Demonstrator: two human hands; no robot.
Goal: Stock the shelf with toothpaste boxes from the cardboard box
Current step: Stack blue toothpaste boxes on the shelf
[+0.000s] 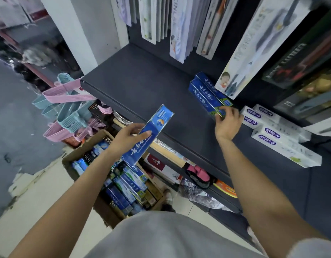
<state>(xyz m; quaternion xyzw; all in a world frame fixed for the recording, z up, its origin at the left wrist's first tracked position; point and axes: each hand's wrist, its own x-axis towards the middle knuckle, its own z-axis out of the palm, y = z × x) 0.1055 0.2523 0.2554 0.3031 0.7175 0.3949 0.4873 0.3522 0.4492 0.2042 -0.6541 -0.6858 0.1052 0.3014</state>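
Observation:
My left hand grips a blue toothpaste box by its middle, held tilted above the front edge of the dark shelf. On the shelf's right part my right hand rests its fingers on the near end of a blue toothpaste box, which lies beside a second blue one. The open cardboard box stands on the floor below, packed with several more toothpaste boxes.
White toothpaste boxes lie stacked at the shelf's right. Toothbrush packs hang above the shelf. Pink and blue hangers hang at the left. Lower shelves hold mixed goods.

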